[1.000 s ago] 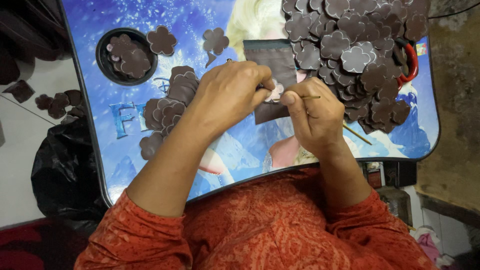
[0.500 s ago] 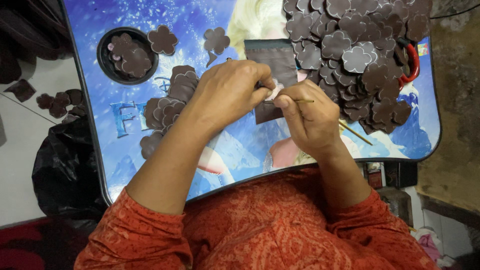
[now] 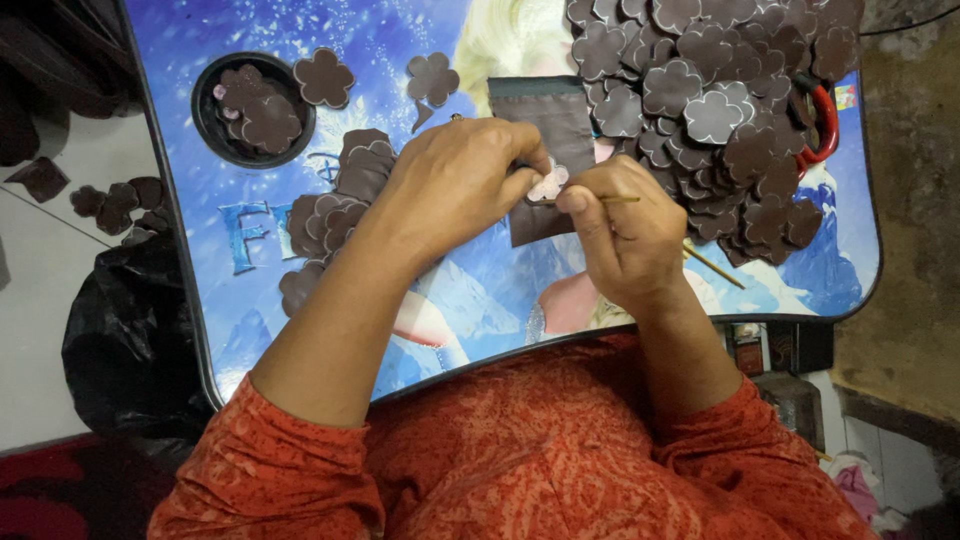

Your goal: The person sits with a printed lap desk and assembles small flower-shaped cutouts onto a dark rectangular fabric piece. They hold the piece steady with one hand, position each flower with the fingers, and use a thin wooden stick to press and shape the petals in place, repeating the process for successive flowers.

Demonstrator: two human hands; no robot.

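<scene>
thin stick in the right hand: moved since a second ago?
Yes, slightly. The thin stick has lifted toward the dark rectangular sheet, with the right hand.

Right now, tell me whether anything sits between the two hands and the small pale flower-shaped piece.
Nothing visible does. The left hand pinches the small pale flower-shaped piece directly, and the right hand brings a thin wooden stick against it, above the dark rectangular sheet.

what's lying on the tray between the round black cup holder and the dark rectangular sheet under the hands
In the head view, two loose brown flower-shaped cutouts lie between the cup holder and the dark sheet: one beside the holder, another nearer the sheet.
</scene>
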